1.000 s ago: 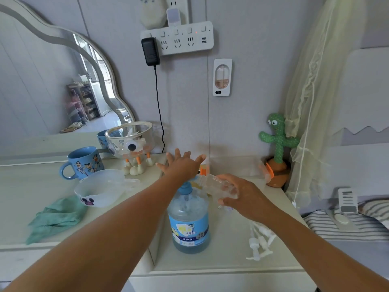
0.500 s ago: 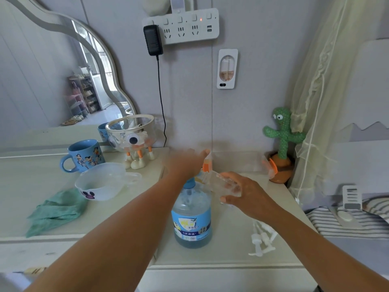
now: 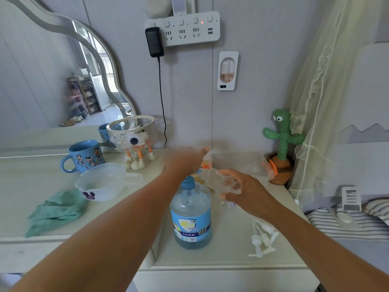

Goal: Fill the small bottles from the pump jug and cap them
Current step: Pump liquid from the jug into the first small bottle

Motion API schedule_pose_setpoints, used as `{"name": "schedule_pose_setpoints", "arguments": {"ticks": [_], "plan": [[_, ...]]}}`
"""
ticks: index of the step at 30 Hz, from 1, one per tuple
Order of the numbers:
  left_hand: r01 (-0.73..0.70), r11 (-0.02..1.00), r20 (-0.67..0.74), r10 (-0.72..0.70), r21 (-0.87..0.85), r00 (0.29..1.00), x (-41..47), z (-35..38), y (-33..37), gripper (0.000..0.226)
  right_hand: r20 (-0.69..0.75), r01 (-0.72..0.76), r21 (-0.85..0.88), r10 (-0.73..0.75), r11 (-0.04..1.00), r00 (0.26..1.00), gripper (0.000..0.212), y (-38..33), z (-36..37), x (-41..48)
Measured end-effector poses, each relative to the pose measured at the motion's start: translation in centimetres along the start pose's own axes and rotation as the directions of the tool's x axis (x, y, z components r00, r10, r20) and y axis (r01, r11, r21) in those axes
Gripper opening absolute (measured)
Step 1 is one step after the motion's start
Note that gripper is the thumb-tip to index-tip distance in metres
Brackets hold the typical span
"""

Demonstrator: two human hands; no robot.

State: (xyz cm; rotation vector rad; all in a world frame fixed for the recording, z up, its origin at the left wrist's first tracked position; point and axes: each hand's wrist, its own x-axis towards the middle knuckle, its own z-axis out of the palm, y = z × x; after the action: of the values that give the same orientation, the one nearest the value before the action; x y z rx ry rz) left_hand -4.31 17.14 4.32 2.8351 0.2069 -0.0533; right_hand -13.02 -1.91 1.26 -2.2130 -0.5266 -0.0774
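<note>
**Pump stroke on, bottle held at the spout**

This is the filling step, right in the thick of it. The left hand (image 3: 185, 161) lies over the blue pump head (image 3: 188, 183) of the clear plastic pump jug with the blue label (image 3: 190, 218). Its fingers are stretched out flat rather than curled. The hand is smeared with blur, so I cannot tell whether the palm truly bears on the plunger.

The right hand (image 3: 246, 192) wraps fingers and thumb round a small clear plastic bottle (image 3: 221, 180). The bottle is tipped well over, neck pointing left toward the spout, and held in the air just beside the jug's shoulder. It looks see-through and near empty, and any liquid inside is too faint to call.

The jug stands upright on the pale cabinet top (image 3: 231, 256), with blue liquid pooled in its lower part.

The next move, by my reading, needs the neck squarely under the spout and a steady downward press, without tipping the bottle far enough to spill. Capping comes after that. A little heap of white pump caps (image 3: 263, 239) lies loose to the front right of the jug, apart from both hands.
</note>
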Motion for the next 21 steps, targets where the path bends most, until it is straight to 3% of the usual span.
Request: {"name": "schedule_pose_setpoints", "arguments": {"ticks": [4, 16, 19, 21], "plan": [[-0.004, 1.0, 0.021, 0.004, 0.0, 1.0, -0.1, 0.6, 0.1, 0.07, -0.016, -0.013, -0.017, 0.013, 1.0, 1.0, 0.053, 0.8, 0.7, 0.0], [0.01, 1.0, -0.033, -0.01, 0.003, 0.999, -1.2, -0.6, 0.6, 0.077, -0.034, 0.027, -0.007, -0.027, 1.0, 0.999, 0.049, -0.4, 0.1, -0.7], [-0.016, 0.999, -0.028, 0.017, 0.034, 0.999, -1.0, -0.3, 0.5, 0.057, -0.025, 0.027, -0.009, -0.027, 1.0, 0.999, 0.049, -0.2, 0.0, -0.7], [-0.021, 0.999, -0.033, 0.022, 0.024, 0.999, -0.5, 0.0, 0.3, 0.056, -0.024, 0.027, -0.014, -0.027, 1.0, 0.999, 0.05, 0.0, 0.2, -0.6]]}}
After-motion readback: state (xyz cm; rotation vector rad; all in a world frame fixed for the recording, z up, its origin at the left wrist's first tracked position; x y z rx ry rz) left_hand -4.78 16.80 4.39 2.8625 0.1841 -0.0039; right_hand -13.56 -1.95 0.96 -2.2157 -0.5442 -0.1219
